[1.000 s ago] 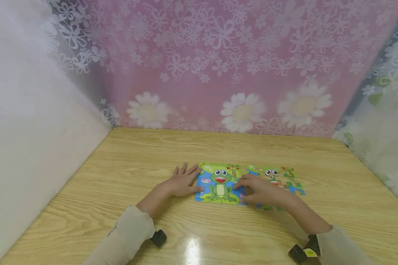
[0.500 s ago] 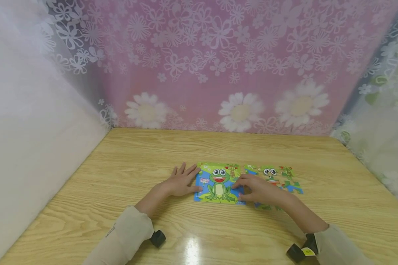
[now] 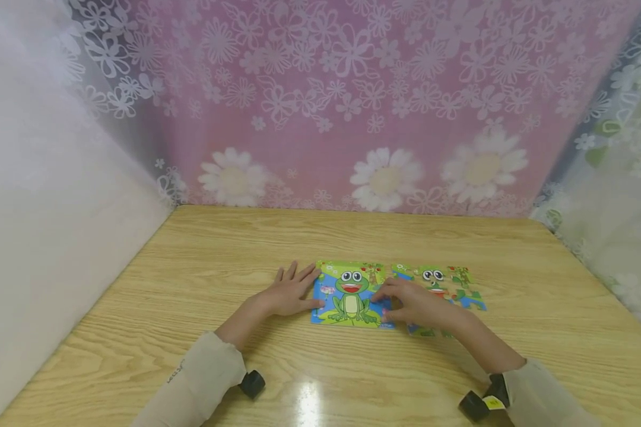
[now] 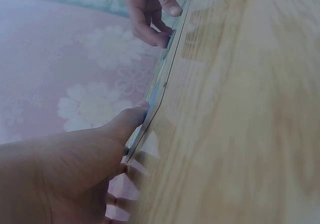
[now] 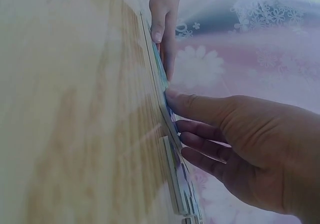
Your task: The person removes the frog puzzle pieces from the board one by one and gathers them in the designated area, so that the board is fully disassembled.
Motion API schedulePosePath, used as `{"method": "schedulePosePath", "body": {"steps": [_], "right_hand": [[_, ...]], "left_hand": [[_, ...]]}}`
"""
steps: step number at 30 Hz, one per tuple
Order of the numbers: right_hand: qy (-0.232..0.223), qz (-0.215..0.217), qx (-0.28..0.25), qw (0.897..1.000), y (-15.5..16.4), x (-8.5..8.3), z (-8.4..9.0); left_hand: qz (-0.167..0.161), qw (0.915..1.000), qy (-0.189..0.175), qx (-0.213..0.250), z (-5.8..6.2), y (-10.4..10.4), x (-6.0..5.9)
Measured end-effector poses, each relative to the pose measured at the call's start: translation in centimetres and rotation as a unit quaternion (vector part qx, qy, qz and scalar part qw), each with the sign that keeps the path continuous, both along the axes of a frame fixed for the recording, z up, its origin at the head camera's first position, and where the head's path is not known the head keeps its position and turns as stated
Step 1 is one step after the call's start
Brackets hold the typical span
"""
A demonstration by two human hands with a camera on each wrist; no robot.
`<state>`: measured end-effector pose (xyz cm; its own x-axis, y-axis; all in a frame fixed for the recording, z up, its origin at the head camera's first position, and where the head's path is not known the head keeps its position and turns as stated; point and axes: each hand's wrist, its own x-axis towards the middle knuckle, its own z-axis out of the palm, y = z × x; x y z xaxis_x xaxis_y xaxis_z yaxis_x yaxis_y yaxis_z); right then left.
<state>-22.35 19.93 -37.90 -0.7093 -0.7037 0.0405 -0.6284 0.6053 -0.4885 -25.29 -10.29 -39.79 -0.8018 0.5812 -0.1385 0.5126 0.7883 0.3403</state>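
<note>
A bright frog picture card (image 3: pixel 351 305), with a green frog on a blue ground, lies flat on the table. My left hand (image 3: pixel 285 296) rests at its left edge with the fingers spread, the thumb lying on the card. On the card's right side my right hand (image 3: pixel 419 305) touches the surface, thumb and fingers loosely bent and apart. In the right wrist view that thumb (image 5: pixel 195 106) sits on the card. Jigsaw pieces (image 3: pixel 467 299) with a matching frog lie to the right, partly hidden behind the right hand.
The wooden table (image 3: pixel 246 237) reaches back to a pink flowered cloth (image 3: pixel 310 118). White cloth (image 3: pixel 69 178) hangs on the left, and flowered sheer cloth (image 3: pixel 619 225) on the right. A black wrist camera (image 3: pixel 474 405) sits under the right sleeve.
Both hands keep nearly the same places on the card. The whole head view has drifted slightly, so everything appears a little further left.
</note>
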Motion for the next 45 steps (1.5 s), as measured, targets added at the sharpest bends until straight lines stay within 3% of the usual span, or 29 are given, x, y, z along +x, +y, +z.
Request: {"method": "schedulePosePath", "body": {"steps": [9,16,20,23,30,45], "right_hand": [[0.022,0.004,0.014,1.0,-0.3,-0.2,-0.1],[0.006,-0.02,-0.007,1.0,0.4,-0.3,0.1],[0.041,-0.013,-0.021,0.999,1.2,-0.2,0.6],[0.054,-0.013,-0.029,0.998,2.1,0.1,0.9],[0.023,-0.039,-0.047,0.998,4.9,1.0,1.9],[0.103,-0.076,-0.027,0.991,11.0,3.7,2.1]], "left_hand": [[0.003,1.0,-0.004,-0.002,0.3,-0.2,0.2],[-0.003,1.0,-0.005,0.002,0.5,0.1,0.3],[-0.003,1.0,-0.001,-0.001,0.3,0.2,0.1],[-0.001,1.0,-0.001,-0.003,0.2,0.2,0.0],[-0.001,1.0,-0.004,0.0,0.1,0.0,-0.1],[-0.005,0.9999,-0.001,0.009,0.1,0.1,0.0]]}}
